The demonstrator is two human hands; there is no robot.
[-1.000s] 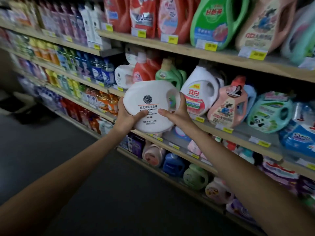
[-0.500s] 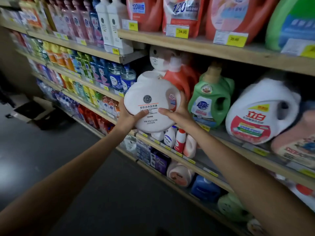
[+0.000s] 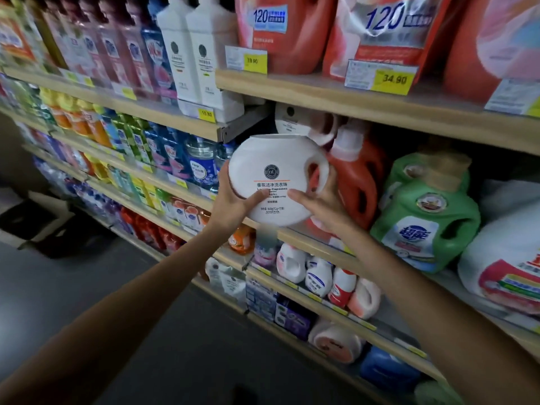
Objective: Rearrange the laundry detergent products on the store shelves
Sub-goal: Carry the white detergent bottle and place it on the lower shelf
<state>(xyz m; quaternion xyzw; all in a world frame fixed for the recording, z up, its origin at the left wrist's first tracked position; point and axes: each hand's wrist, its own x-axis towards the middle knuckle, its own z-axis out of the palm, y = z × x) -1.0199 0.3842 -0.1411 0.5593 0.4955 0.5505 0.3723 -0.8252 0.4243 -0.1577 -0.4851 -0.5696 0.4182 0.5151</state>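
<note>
White capsule tub (image 3: 277,182) clasped by left hand (image 3: 233,203) and right hand (image 3: 324,200) | brought nearer shelf front edge (image 3: 318,244) | placement judged imminent

So many colours on these shelves. The tub (image 3: 273,182) in the middle is plain white with a dark round logo, a thin orange line under it and dark print. At 3 o'clock from it there's an orange-red jug (image 3: 358,182) with a white cap, then a bright green jug (image 3: 423,226) with a tan cap and a blue-and-white label. Up at 12 o'clock, red bags (image 3: 380,39) with silvery patches and blue "120" print. Price tags (image 3: 393,80) are yellow and white. Two white bottles (image 3: 198,54) at 11 o'clock carry dark round logos, next to pinkish-purple ones (image 3: 108,45). The shelf edge (image 3: 336,95) is pale wood, and the floor (image 3: 87,273) dark grey.
</note>
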